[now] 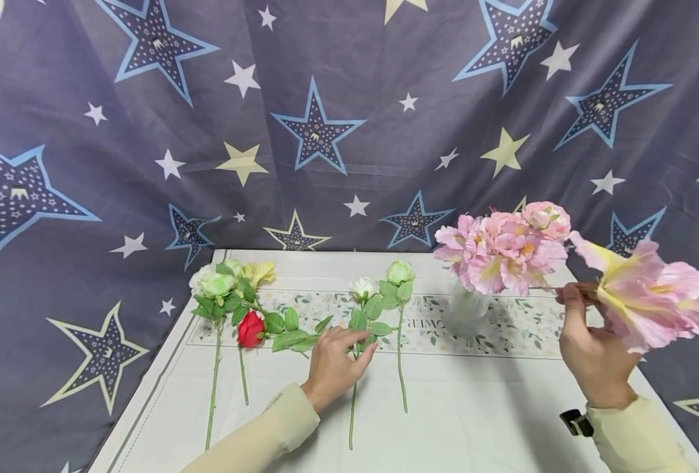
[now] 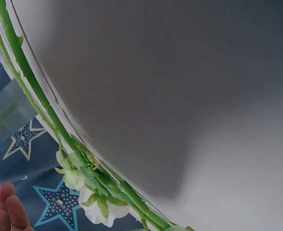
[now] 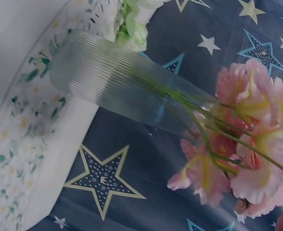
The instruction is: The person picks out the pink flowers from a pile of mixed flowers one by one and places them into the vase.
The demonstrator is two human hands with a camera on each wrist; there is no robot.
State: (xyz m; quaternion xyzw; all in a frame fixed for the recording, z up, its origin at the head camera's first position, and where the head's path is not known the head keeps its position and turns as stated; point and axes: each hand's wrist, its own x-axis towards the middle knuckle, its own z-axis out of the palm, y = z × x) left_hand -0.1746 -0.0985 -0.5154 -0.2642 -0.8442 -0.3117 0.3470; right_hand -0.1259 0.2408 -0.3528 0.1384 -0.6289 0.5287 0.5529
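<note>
At the right of the head view, my right hand (image 1: 600, 358) grips a large pink artificial flower (image 1: 659, 295) with yellow streaks near its bloom. Its thin stem points left toward a ribbed clear glass vase (image 3: 127, 82). Several pink flowers (image 1: 506, 249) fill the vase, their green stems visible through the glass. My left hand (image 1: 336, 364) is over the table by a white rose (image 1: 363, 288), its fingers loosely bent among green leaves. A pale green rose (image 1: 400, 272) lies just right of it. Whether the left fingertips touch the leaves is hard to see.
On the left of the table lie more artificial flowers: green-white roses (image 1: 213, 282), a yellow flower (image 1: 259, 272) and a red rose (image 1: 251, 328). A floral-print strip (image 1: 523, 335) crosses the white tabletop (image 1: 444, 420). Behind hangs a star-patterned curtain (image 1: 338, 59).
</note>
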